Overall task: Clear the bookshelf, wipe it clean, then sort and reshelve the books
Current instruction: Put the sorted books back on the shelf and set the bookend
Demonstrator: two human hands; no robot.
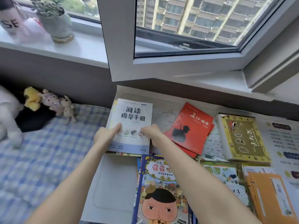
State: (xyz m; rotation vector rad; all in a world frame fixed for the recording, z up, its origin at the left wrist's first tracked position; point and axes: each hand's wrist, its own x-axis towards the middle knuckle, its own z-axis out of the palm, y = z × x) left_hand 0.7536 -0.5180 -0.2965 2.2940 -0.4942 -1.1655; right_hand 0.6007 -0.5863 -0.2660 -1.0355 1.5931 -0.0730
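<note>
Here, on the far left, is a bed [48,151] with a blue checked sheet, and some soft toys [53,102] sit at its back. Just beside the bed is a white desk [113,183] with books spread flat on it. No bookshelf shows, so this looks like the sorting part of the job. The left hand [105,135] lies with straight fingers on the cover of a white booklet [134,113]. The booklet is on top of a small pile [121,153] at the left back of the desk. The right hand [152,131] touches the same cover by its right edge, a little apart from the left hand. I cannot tell if its thumb hooks under the edge. To do this well, the hands should push the booklet square with the pile so no corner sticks out, and press softly so the thin cover does not bend. In front lies a cartoon book [161,191]. Next come the red books [189,126], fanned out and close to the right arm, so a bump could slide them. Further right are a yellow book [242,138] and orange books [271,196].
</note>
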